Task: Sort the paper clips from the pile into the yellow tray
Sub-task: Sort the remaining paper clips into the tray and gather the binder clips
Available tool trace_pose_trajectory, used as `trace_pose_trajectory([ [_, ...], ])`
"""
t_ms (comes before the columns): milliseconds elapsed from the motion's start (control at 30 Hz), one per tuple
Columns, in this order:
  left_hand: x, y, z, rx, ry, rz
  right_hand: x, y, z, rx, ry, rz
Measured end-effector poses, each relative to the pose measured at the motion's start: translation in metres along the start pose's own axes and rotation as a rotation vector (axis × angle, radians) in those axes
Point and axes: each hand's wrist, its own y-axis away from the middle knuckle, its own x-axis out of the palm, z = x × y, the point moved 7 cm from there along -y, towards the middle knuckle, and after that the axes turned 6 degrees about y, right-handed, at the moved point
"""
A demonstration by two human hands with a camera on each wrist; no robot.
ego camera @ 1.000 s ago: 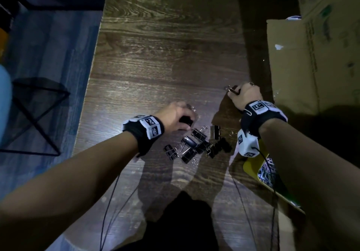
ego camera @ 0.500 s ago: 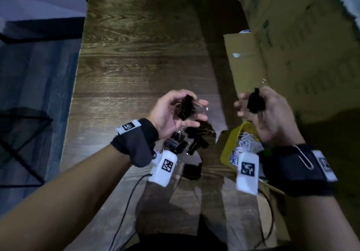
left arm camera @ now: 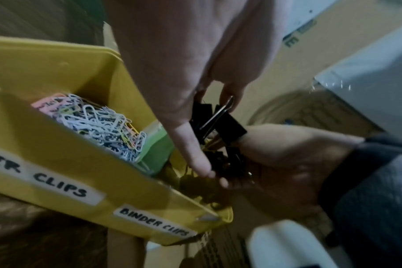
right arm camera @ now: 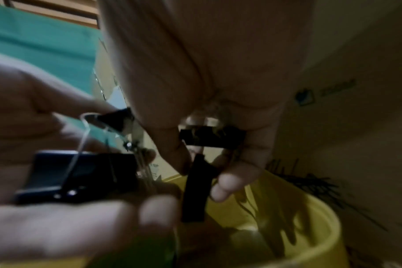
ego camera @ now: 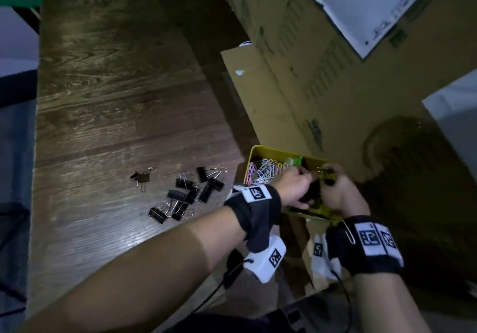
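Observation:
The yellow tray sits at the right edge of the wooden table, split by a green divider. Pastel paper clips fill its left compartment, labelled "CLIPS"; the right one is labelled "BINDER CLIPS". Both hands hover over that right compartment. My left hand pinches black binder clips between thumb and fingers. My right hand holds another black binder clip in curled fingers, close against the left. A pile of black binder clips lies on the table left of the tray.
One stray binder clip lies apart from the pile. Tall cardboard boxes stand right behind the tray. The table's left edge drops to a blue floor. Cables hang from both wrist units.
Both hands have moved right and down from above the pile to the tray's right compartment, each still holding black binder clips. The head view has swung right.

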Motion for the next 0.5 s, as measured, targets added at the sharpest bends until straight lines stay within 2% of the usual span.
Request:
trace_pose_trajectory([
  [67, 0.002, -0.003, 0.0, 0.045, -0.148, -0.043, 0.004, -0.004, -0.006, 0.023, 0.012, 0.047],
  [167, 0.011, -0.002, -0.005, 0.115, -0.372, 0.013, 0.005, -0.007, -0.016, 0.043, -0.057, 0.062],
  [233, 0.017, 0.001, -0.008, 0.154, -0.479, 0.042, 0.005, -0.007, -0.018, -0.029, -0.146, 0.033],
  [333, 0.015, 0.001, -0.012, 0.226, -0.53, -0.019, 0.003, -0.002, -0.012, -0.142, -0.309, -0.074],
  [500, 0.003, 0.005, -0.013, 0.274, -0.558, -0.071, 0.014, -0.004, -0.009, -0.167, -0.242, -0.095],
])
